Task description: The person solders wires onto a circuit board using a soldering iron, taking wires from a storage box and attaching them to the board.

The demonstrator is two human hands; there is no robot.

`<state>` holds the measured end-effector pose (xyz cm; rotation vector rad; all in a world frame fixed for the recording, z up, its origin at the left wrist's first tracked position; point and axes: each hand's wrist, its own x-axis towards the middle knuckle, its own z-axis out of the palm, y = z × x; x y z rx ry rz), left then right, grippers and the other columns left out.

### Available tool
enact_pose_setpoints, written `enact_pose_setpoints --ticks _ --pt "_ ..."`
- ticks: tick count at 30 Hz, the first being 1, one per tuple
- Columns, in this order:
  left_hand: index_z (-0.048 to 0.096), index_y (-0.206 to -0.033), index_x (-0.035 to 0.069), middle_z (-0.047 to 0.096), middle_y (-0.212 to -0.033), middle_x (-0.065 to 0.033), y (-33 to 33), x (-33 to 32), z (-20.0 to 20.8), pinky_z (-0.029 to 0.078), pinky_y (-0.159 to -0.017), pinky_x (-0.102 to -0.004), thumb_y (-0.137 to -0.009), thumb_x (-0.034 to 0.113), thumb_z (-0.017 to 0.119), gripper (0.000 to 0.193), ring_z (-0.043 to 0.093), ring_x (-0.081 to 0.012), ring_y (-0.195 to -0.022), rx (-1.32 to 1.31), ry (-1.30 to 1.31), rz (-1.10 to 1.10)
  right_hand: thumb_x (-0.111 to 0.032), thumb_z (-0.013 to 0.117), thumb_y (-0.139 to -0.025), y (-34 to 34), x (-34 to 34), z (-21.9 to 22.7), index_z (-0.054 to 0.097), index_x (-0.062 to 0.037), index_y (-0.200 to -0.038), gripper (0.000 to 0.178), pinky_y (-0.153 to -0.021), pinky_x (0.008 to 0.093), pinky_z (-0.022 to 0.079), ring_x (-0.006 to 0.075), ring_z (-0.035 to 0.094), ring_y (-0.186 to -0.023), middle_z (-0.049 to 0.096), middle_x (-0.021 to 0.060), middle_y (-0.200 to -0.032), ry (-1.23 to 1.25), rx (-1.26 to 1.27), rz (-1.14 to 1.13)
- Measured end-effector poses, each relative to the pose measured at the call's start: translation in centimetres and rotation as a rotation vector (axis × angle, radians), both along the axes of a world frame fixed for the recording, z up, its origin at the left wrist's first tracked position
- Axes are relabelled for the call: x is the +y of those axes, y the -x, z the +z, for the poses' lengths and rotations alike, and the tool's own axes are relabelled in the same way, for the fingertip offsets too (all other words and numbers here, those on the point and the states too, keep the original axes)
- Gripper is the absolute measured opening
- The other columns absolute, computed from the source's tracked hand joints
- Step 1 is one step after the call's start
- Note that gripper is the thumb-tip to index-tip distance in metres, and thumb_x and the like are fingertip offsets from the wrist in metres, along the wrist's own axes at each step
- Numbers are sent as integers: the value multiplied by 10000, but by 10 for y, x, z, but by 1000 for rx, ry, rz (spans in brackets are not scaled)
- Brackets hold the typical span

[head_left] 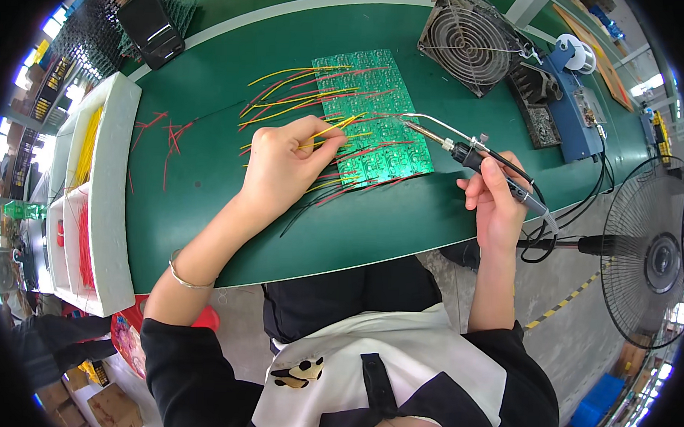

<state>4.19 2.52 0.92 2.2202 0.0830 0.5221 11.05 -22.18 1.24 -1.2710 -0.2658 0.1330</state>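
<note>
The green board point(392, 166) lay flat on the green table point(227, 258), in the upper middle of the frame. Yellow, red and black wires point(328, 67) lay across it in rows, their loose ends hanging out past its left edge toward the middle left.

The left hand point(284, 159) was over the board's left edge, at the centre of the frame, thumb and fingers pinched together on a yellow wire point(353, 120) that pointed up and right. A bracelet point(182, 274) circled that wrist.

The right hand point(500, 204), right of centre, had its fingers closed around the handle of a soldering iron point(465, 152). The iron slanted up and left, its tip close to the board's middle near the wire ends; whether it touched could not be told. A thin metal tube point(439, 120) ran along the iron toward the same spot.

At the left of the frame stood a white foam box point(117, 175), with yellow strands point(88, 148) in its upper part and red strands point(85, 246) below. Red scraps point(173, 140) lay between box and board. A box fan point(468, 41) and a blue unit point(575, 109) stood at upper right.
</note>
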Motion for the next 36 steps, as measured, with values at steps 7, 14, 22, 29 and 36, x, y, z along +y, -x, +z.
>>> enact_pose_setpoints --ticks 7,14,22,29,36 --pt "648 -794 27 361 -447 -28 1 -2 0 256 -387 -235 -735 79 691 90 273 -74 -404 -69 -86 -1 -117 604 -828 0 0 0 518 -4 -784 149 -553 271 507 104 489 -432 549 72 -562 38 -27 50" --pt "670 -791 23 373 -439 44 -1 -3 -3 208 -386 -192 -738 62 695 70 258 -1 -415 -109 -72 -50 -111 622 -806 2 1 -1 513 -5 -766 157 -544 274 505 100 482 -417 544 67 -548 73 -28 64" --pt "651 -785 28 583 -578 -99 1 -2 -1 414 -436 -252 -742 99 681 87 531 -135 -445 -46 -65 -64 -91 614 -802 1 2 -1 517 -3 -750 142 -536 275 503 99 479 -405 544 70 -540 96 -37 74" --pt "664 -792 17 424 -476 0 -1 -1 -4 226 -384 -210 -732 44 697 74 262 -25 -415 -121 -82 -76 -92 616 -801 1 2 -1 516 -1 -745 146 -535 274 501 98 480 -408 543 72 -537 117 -45 76" --pt "660 -781 18 386 -460 3 0 -2 -4 212 -381 -215 -725 47 702 76 249 -30 -408 -135 -99 -68 -99 621 -800 2 3 0 513 -2 -741 156 -546 270 502 100 483 -414 544 72 -536 133 -49 77"
